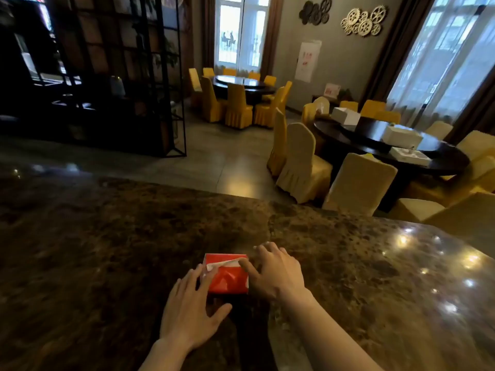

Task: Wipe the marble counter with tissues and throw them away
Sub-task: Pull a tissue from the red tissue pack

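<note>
A red tissue pack [227, 278] lies on the brown speckled marble counter [107, 236], near its front middle. A white tissue [222, 263] sticks out of the slit on top. My left hand [190, 309] rests against the pack's left side, fingers spread, thumb below the pack. My right hand [276, 269] sits at the pack's right side, its thumb touching the end of the tissue on top. Whether the thumb and fingers pinch the tissue is unclear.
Beyond the counter's far edge is a tiled floor [214, 156]. Round dark tables [388, 145] with yellow-covered chairs [302, 162] stand to the right and further back. A black metal shelf [120, 76] stands at the left. White boxes lie on the nearer table.
</note>
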Motion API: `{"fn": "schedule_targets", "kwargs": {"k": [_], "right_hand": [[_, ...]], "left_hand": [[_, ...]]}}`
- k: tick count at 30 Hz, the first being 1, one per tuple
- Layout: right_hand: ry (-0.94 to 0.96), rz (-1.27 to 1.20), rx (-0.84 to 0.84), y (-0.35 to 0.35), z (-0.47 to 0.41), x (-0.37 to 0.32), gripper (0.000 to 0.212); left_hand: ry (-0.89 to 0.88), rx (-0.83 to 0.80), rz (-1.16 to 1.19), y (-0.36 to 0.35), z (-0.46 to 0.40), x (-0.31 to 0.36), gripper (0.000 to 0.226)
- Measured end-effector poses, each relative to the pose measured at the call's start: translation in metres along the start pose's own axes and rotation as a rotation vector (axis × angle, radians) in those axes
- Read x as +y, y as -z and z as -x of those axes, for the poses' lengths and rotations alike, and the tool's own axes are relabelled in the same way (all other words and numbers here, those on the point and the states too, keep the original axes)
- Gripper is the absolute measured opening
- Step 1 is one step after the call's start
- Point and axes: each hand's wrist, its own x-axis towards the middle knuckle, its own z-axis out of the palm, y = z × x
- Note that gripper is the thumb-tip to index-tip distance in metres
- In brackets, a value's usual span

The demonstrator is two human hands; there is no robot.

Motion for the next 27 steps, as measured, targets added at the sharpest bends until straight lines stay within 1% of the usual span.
{"fn": "schedule_targets", "kwargs": {"k": [1,5,7,9,12,15,20,23,27], "right_hand": [[0.012,-0.003,-0.013,-0.005,-0.003,-0.002,0.070],[0.046,-0.006,-0.003,-0.024,-0.013,-0.008,0.051],[0.076,-0.005,-0.007,-0.031,-0.016,-0.011,0.049],[0.089,-0.008,-0.015,-0.036,-0.018,-0.015,0.048],[0.113,-0.002,0.044,-0.040,-0.021,-0.018,0.040],[0.152,-0.006,0.119,-0.041,-0.025,-0.018,0.020],[0.156,-0.096,0.174,-0.028,-0.033,-0.017,0.004],[0.116,-0.203,0.209,-0.016,-0.037,-0.017,0.003],[0.086,-0.297,0.271,0.000,-0.040,-0.015,0.004]], "left_hand": [[-0.013,-0.014,-0.004,-0.004,0.001,-0.001,0.101],[-0.090,0.093,-0.084,-0.031,0.003,-0.008,0.099],[-0.096,0.099,-0.117,-0.041,0.002,-0.009,0.096],[-0.077,0.104,-0.096,-0.047,0.001,-0.011,0.096],[-0.080,0.125,-0.094,-0.054,0.000,-0.010,0.095],[-0.087,0.146,-0.086,-0.055,0.000,-0.011,0.092],[-0.073,0.127,-0.078,-0.050,0.001,-0.009,0.095],[-0.079,0.130,-0.044,-0.050,0.002,-0.010,0.094],[-0.077,0.133,-0.057,-0.051,0.002,-0.010,0.092]]}}
